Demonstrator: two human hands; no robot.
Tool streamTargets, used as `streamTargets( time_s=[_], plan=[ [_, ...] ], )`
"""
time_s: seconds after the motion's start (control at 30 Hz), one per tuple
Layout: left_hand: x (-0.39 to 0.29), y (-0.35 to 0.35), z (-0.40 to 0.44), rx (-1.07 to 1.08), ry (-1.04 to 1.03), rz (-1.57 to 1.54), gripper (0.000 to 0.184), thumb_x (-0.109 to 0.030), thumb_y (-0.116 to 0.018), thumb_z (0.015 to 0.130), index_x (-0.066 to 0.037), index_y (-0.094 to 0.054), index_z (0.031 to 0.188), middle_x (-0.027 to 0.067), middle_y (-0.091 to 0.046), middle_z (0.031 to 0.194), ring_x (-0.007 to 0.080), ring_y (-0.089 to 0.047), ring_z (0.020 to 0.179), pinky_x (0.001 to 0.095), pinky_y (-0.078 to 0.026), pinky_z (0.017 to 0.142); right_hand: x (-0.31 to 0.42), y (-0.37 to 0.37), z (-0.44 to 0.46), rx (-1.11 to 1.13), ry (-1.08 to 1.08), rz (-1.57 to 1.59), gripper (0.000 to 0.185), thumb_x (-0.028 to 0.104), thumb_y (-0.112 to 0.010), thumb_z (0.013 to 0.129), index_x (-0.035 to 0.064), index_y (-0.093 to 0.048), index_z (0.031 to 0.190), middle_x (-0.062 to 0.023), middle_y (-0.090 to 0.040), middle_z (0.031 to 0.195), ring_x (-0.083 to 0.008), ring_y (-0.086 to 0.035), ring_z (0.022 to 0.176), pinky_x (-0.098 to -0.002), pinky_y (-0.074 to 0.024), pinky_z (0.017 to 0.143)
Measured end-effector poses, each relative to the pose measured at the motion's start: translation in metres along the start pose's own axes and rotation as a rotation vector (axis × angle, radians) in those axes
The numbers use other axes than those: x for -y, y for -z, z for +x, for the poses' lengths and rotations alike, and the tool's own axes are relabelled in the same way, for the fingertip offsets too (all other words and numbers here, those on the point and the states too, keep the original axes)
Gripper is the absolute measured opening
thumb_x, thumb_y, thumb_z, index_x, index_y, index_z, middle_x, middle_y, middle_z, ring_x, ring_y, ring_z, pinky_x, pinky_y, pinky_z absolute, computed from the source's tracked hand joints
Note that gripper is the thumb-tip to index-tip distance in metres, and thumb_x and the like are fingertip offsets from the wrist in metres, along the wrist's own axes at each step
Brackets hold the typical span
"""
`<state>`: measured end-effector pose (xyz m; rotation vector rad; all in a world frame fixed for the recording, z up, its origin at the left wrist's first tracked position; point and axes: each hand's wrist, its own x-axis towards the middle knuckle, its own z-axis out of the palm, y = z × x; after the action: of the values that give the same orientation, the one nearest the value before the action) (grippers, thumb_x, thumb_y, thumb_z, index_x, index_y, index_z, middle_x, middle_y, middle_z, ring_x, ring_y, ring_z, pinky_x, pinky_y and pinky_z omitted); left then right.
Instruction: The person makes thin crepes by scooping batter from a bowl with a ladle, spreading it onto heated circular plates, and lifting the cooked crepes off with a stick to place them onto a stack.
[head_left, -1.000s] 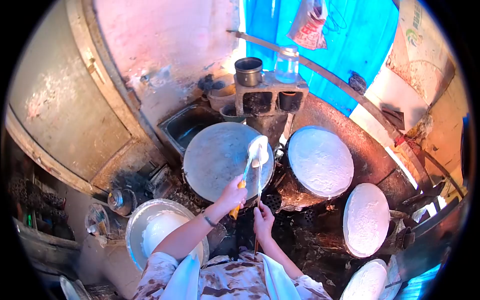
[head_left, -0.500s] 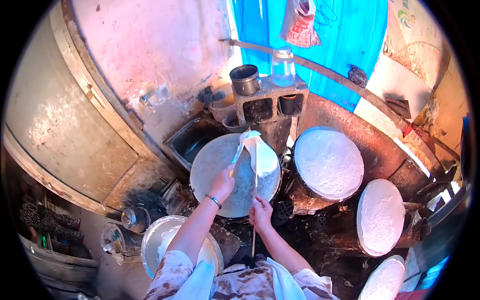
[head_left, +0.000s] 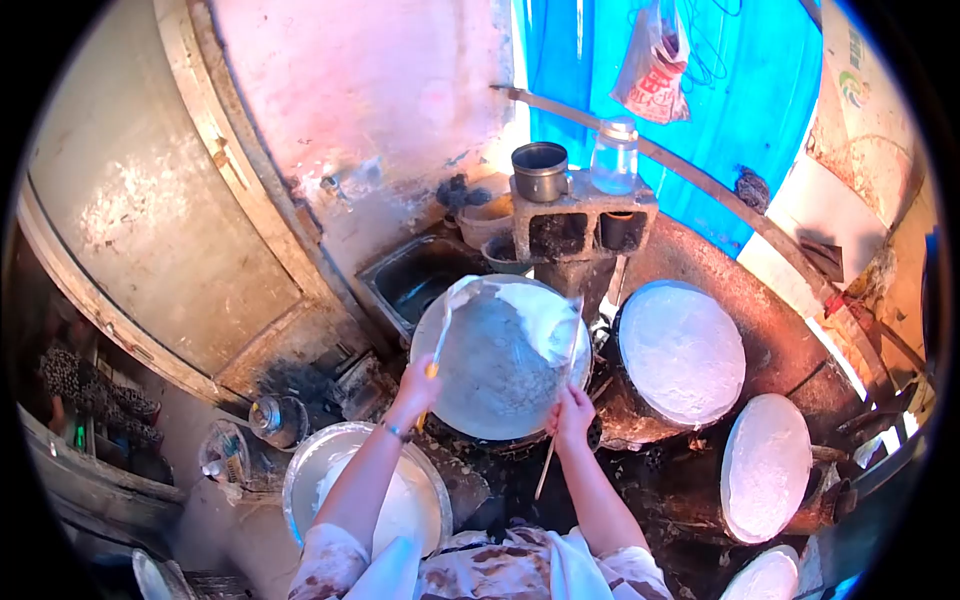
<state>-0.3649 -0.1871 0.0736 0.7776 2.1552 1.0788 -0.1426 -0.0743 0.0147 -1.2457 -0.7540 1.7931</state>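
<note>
My left hand (head_left: 415, 390) is closed round the yellow grip of a long-handled utensil (head_left: 441, 335). Its white-coated end reaches the far left rim of a round grey griddle (head_left: 470, 385); the exact kind of head is unclear. My right hand (head_left: 571, 414) grips a thin wooden stick (head_left: 576, 345), which slants over the griddle's right side. White batter (head_left: 542, 318) is spread across the griddle's far right part. The stick's upper tip is by the right edge of that batter.
Below my left forearm stands a basin (head_left: 437, 500) of white batter. White-coated round plates (head_left: 682, 352) (head_left: 765, 468) rest on the right. Behind the griddle, a concrete block (head_left: 583, 205) carries a dark metal mug (head_left: 540, 178) and a clear jar (head_left: 614, 160). A sink (head_left: 385, 285) sits left of it.
The utensil's end has moved left, away from the batter, to the far left rim. My right hand and the stick have shifted right. The batter lies farther out on the griddle. The view has shifted.
</note>
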Motion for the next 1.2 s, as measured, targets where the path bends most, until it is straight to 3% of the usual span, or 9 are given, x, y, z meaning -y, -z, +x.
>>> streamTargets(
  time_s=[0.1,0.2,0.3,0.5,0.7,0.9,1.03,1.1,1.2],
  plan=[
    [0.017,0.005,-0.023,0.013,0.114,-0.219,0.046,-0.002,-0.053,0.076,-0.008,-0.048,0.122,0.0045,-0.051,0.064,0.0109,-0.049,0.046,0.0259,-0.039,0.039,-0.055,-0.025,0.029,0.156,0.171,-0.222,0.027,0.019,-0.064,0.081,0.0093,-0.058,0.105,0.0017,-0.046,0.054,-0.0082,-0.038,0.035,-0.0231,-0.0294,0.031],
    [0.054,0.007,-0.057,-0.023,0.104,-0.33,0.046,-0.002,-0.054,0.077,-0.009,-0.048,0.122,0.0004,-0.047,0.061,0.0077,-0.044,0.041,0.0229,-0.036,0.035,0.003,-0.027,0.01,0.379,-0.052,-0.307,0.029,0.018,-0.064,0.081,0.0063,-0.059,0.106,0.0028,-0.05,0.06,-0.0066,-0.038,0.039,-0.0218,-0.0272,0.033],
    [0.075,0.017,-0.103,-0.044,0.163,-0.324,0.048,-0.003,-0.055,0.079,-0.008,-0.045,0.125,-0.0015,-0.046,0.059,0.0072,-0.044,0.041,0.0221,-0.037,0.036,0.04,-0.004,0.016,0.167,0.041,-0.224,0.022,0.014,-0.062,0.081,0.0023,-0.06,0.1,0.0046,-0.043,0.052,-0.006,-0.036,0.035,-0.0205,-0.0252,0.03],
    [0.04,0.037,-0.173,0.096,0.303,-0.679,0.053,0.002,-0.054,0.078,-0.002,-0.04,0.129,0.0007,-0.047,0.06,0.0069,-0.044,0.043,0.0204,-0.036,0.037,0.035,-0.03,0.018,0.42,-0.058,-0.452,0.027,0.011,-0.069,0.074,0.0013,-0.064,0.098,0.0008,-0.055,0.061,-0.0073,-0.046,0.046,-0.0214,-0.0352,0.039],
    [0.006,0.05,-0.211,0.033,0.226,-0.879,0.052,0.003,-0.051,0.08,-0.005,-0.036,0.129,0.0037,-0.048,0.066,0.0059,-0.039,0.043,0.0184,-0.032,0.038,0.045,0.008,0.092,0.258,0.124,-0.588,0.016,0.012,-0.066,0.076,0.0041,-0.064,0.09,0.0047,-0.046,0.051,-0.0053,-0.036,0.035,-0.0199,-0.0253,0.031],
    [0.002,0.054,-0.222,0.059,0.301,-1.135,0.046,-0.002,-0.047,0.086,-0.009,-0.036,0.131,0.0052,-0.049,0.069,0.0045,-0.035,0.042,0.017,-0.029,0.039,0.089,-0.001,0.033,0.567,-0.303,-0.676,0.03,0.012,-0.067,0.077,0.0081,-0.063,0.107,0.0037,-0.044,0.055,-0.0041,-0.035,0.037,-0.0192,-0.0205,0.032],
    [0.007,0.055,-0.214,0.044,0.266,-1.122,0.044,-0.003,-0.046,0.087,-0.008,-0.037,0.13,0.0057,-0.05,0.071,0.0037,-0.034,0.043,0.0165,-0.028,0.039,0.092,0.01,0.088,0.341,-0.07,-0.5,0.03,0.008,-0.065,0.076,0.0054,-0.06,0.105,0.0009,-0.047,0.055,-0.0055,-0.036,0.035,-0.0212,-0.0221,0.03],
    [0.001,0.053,-0.208,0.067,0.243,-1.165,0.044,-0.002,-0.045,0.087,-0.008,-0.038,0.129,0.0063,-0.05,0.072,0.0037,-0.034,0.043,0.0163,-0.029,0.039,0.075,-0.018,0.072,0.404,-0.052,-0.769,0.028,0.01,-0.065,0.078,0.0063,-0.059,0.105,0.0018,-0.044,0.054,-0.0054,-0.034,0.036,-0.0219,-0.0218,0.03],
    [0.007,0.051,-0.213,0.072,0.178,-1.294,0.044,-0.001,-0.047,0.085,-0.007,-0.039,0.128,0.0063,-0.052,0.078,0.0038,-0.035,0.046,0.016,-0.029,0.039,0.079,-0.009,0.047,0.679,-0.335,-0.63,0.026,0.01,-0.063,0.081,0.0069,-0.059,0.106,0.0024,-0.043,0.054,-0.0049,-0.034,0.037,-0.0202,-0.0205,0.031]
  ],
)
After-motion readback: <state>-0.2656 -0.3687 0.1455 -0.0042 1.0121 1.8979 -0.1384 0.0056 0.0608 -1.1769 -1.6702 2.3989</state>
